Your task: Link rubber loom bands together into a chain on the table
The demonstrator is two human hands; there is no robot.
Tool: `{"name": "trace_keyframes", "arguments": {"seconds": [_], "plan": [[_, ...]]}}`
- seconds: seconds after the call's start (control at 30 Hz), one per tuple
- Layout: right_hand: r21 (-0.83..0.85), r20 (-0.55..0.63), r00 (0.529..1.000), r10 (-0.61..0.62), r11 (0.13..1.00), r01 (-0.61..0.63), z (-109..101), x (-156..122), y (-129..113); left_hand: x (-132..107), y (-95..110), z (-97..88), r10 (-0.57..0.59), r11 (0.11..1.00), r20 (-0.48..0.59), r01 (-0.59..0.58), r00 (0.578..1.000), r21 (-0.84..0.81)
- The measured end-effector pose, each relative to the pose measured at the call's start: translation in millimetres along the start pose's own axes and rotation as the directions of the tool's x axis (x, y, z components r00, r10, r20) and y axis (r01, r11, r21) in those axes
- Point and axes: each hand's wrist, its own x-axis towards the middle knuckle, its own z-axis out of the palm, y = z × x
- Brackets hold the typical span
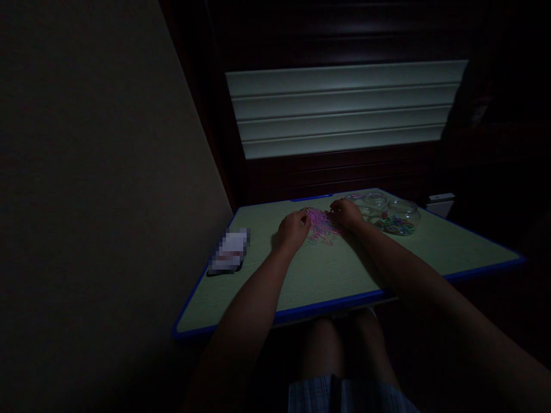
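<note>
A loose heap of small pink and purple rubber bands [321, 226] lies near the far edge of a light green table with a blue rim [327, 310]. My left hand [293, 230] rests at the heap's left side, fingers curled down into the bands. My right hand [345, 214] sits at the heap's right side, fingers bent and pinched at the bands. The dim light hides what exactly each fingertip holds.
Three small glass bowls stand at the table's far right; the nearest bowl [400, 218] holds mixed coloured bands, another bowl [374, 202] is behind it. A phone with a blurred screen [229, 254] lies at the left. A wall rises on the left, window blinds [344, 109] behind.
</note>
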Motion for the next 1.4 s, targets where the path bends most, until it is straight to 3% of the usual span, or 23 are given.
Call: {"name": "trace_keyframes", "arguments": {"seconds": [0.3, 0.53, 0.77, 0.93, 1.13, 1.4], "plan": [[0.037, -0.062, 0.998, 0.008, 0.999, -0.006, -6.8, -0.6, -10.1, 0.5, 0.3, 0.1, -0.013, 1.0, 0.001, 0.013, 1.0, -0.015], [0.242, -0.138, 0.99, -0.005, 0.969, 0.038, -7.6, 0.4, -29.3, 1.1, -2.9, 1.9, -0.024, 0.999, -0.018, 0.023, 1.0, -0.029], [0.581, -0.124, 0.992, 0.01, 0.811, 0.065, -1.1, 4.4, -49.9, 3.3, -4.9, 2.3, -0.08, 0.994, -0.059, 0.075, 0.995, -0.083], [0.715, -0.06, 0.998, 0.035, 0.699, 0.018, -0.9, 2.8, -60.0, 3.2, -4.3, 2.9, -0.069, 0.994, -0.072, 0.063, 0.995, -0.085], [0.76, -0.035, 0.999, 0.038, 0.65, 0.002, -2.6, -0.1, -61.9, 2.8, -3.2, 2.9, -0.055, 0.994, -0.091, 0.046, 0.994, -0.1], [0.729, -0.032, 0.999, -0.026, 0.683, 0.041, -3.0, -2.4, -63.4, 2.0, -1.8, 1.5, -0.038, 0.994, -0.098, 0.027, 0.995, -0.109]]}}
